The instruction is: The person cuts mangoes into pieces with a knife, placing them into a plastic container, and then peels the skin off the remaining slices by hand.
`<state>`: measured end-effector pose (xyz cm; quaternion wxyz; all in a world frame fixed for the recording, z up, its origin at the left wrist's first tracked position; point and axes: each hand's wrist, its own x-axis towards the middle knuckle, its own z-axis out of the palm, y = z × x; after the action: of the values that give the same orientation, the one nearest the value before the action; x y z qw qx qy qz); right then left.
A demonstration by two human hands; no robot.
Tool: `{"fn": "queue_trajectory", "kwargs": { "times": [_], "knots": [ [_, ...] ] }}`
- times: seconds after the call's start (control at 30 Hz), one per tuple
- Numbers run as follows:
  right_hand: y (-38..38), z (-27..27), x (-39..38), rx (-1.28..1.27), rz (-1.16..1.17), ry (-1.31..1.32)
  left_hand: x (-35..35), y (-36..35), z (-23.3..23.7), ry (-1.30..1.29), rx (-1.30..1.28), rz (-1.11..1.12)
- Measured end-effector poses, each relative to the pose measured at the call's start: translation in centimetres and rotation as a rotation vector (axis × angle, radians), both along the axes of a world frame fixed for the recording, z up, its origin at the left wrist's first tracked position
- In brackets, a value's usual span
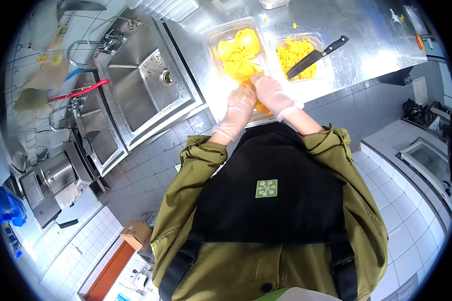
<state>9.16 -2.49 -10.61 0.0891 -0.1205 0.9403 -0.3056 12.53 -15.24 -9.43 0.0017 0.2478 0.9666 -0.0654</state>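
Note:
Both my hands wear clear gloves and meet over the near part of a clear plastic container (211,39). Large, smooth yellow pieces of what looks like mango (242,46) fill its far end. My left hand (239,106) is closed, fingers bent around a yellow mango piece. Pressed against it, my right hand (271,93) pinches the same piece, which the fingers largely hide. More yellow fruit (261,107) shows below and between the hands. To the right, a second clear container (327,70) holds small diced yellow fruit (292,52). A black-handled knife (309,61) lies across it.
The containers stand on a steel counter (356,22) with a few yellow scraps. To the left are a steel sink (140,95) with taps (105,44) and a red hose (85,90). Clear plastic containers (171,7) lie at the counter's far left.

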Motion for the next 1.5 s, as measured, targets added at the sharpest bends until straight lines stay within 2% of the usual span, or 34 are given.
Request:
{"fn": "queue_trajectory", "kwargs": {
  "times": [0.1,0.2,0.3,0.4,0.5,0.53,0.63,0.67,0.77,0.87,0.97,1.07,1.27,1.37,1.5],
  "knots": [
    [1.3,2.6,-0.1,-0.191,-0.078,0.015,0.3,-0.6,0.8,0.056,0.194,-0.08],
    [3.4,4.9,-0.2,-0.321,-0.159,0.049,-0.1,-0.8,0.9,-0.053,0.129,-0.072],
    [4.9,5.6,0.0,-0.416,-0.262,-0.026,0.2,-1.7,-0.4,-0.044,0.362,-0.138],
    [5.3,5.8,0.4,-0.47,-0.295,-0.139,0.7,-2.7,1.0,-0.245,0.471,-0.057],
    [4.0,5.4,1.3,-0.543,-0.14,-0.212,0.5,-3.0,4.8,-0.343,0.647,0.309],
    [3.6,5.9,1.8,-0.572,-0.045,-0.287,0.0,-2.7,7.3,-0.525,0.714,0.531],
    [1.5,4.5,2.2,-0.626,0.074,-0.378,-0.2,-3.4,7.5,-0.63,1.26,0.643],
    [1.2,4.3,2.2,-0.714,0.008,-0.548,-0.2,-3.6,7.5,-0.634,1.227,0.634],
    [1.4,2.4,1.4,-0.743,0.041,-0.555,-0.3,-4.0,7.4,-0.646,1.132,0.608],
    [1.6,3.1,0.8,-0.743,0.164,-0.489,-0.7,-3.7,8.8,-0.598,0.867,0.547],
    [1.7,4.4,0.4,-0.649,0.202,-0.441,-1.1,-3.2,9.1,-0.546,0.768,0.507],
    [1.9,5.1,0.0,-0.595,0.203,-0.404,-1.6,-3.0,9.0,-0.533,0.778,0.478],
    [2.1,4.9,0.0,-0.706,0.121,-0.456,-2.2,-2.8,8.0,-0.599,0.811,0.484],
    [2.8,4.4,-0.5,-0.718,0.192,-0.479,-2.3,-3.0,7.8,-0.897,1.004,0.616],
    [3.0,4.0,-0.8,-0.85,0.163,-0.629,-2.0,-2.9,8.0,-0.955,1.137,0.616]
  ]
}}
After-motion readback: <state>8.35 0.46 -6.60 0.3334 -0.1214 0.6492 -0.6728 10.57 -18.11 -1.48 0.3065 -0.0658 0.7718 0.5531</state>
